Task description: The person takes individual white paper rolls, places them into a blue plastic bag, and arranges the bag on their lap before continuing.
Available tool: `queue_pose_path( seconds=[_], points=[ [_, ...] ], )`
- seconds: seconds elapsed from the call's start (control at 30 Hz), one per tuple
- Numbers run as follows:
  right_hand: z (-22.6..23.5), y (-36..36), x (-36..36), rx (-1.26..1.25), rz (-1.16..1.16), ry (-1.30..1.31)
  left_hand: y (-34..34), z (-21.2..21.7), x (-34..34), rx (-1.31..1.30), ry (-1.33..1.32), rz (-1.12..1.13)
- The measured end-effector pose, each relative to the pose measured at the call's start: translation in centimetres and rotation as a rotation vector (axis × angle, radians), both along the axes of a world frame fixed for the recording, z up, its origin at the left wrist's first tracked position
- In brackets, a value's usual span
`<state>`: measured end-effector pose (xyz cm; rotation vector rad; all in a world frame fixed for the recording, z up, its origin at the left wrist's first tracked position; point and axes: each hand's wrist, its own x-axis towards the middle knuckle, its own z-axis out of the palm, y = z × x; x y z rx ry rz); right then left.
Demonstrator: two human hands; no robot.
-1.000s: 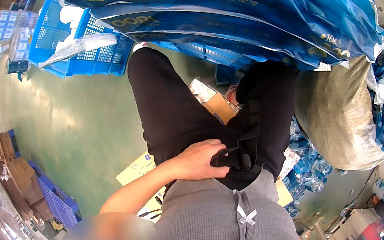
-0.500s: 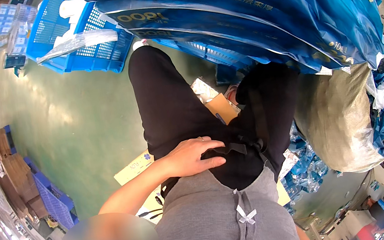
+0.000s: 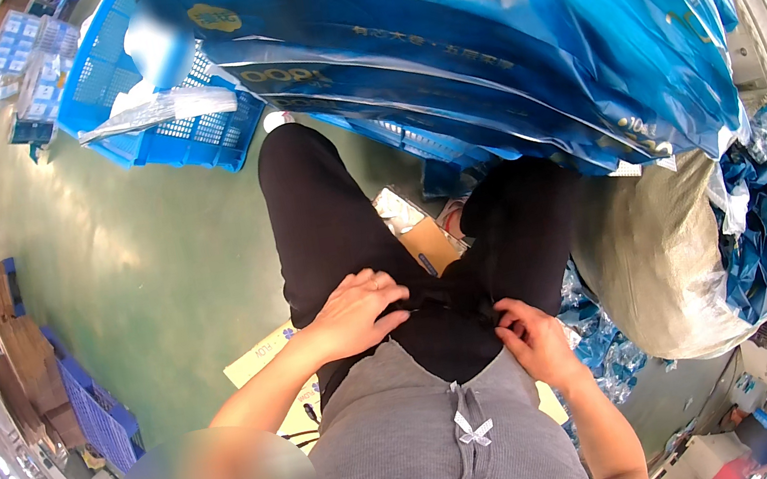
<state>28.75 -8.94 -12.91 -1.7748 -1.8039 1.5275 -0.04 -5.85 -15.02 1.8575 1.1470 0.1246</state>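
My left hand point(image 3: 356, 315) rests over the lap of my black trousers point(image 3: 324, 219). Its fingers are bent a little, with the thumb held apart. Dark straps or cloth lie just past its fingertips, hard to tell from the trousers. At the right hip, my right hand point(image 3: 534, 341) is closed in a pinch against the dark cloth; what sits between thumb and fingers blends into the black. Between the hands runs the lower edge of my grey ribbed top point(image 3: 445, 422), which has small white bows down the front.
Big blue plastic packs point(image 3: 474, 52) fill the space ahead. Blue basket crates point(image 3: 194, 134) stand at far left. A pale woven sack point(image 3: 657, 265) and crumpled blue film point(image 3: 757, 228) are at right. An open carton point(image 3: 425, 243) lies between my feet; a purple crate point(image 3: 97, 404) stands left.
My right hand has come into view and reached the right hip. My left hand has shifted slightly left, off the black strap seen by its fingers before. The view has tilted a little.
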Motion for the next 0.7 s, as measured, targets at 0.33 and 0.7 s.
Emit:
queue_pose_path(
  seconds=[0.33, 0.7],
  points=[
    [0.5, -1.3, 5.0, -0.136, 0.185, -0.143, -0.2, 0.5, -3.7, -0.111, -0.184, 0.216],
    [-5.8, -5.4, 8.5, -0.509, -0.148, -0.188, -23.4, -10.8, -9.8, -0.804, -0.223, 0.575]
  ],
)
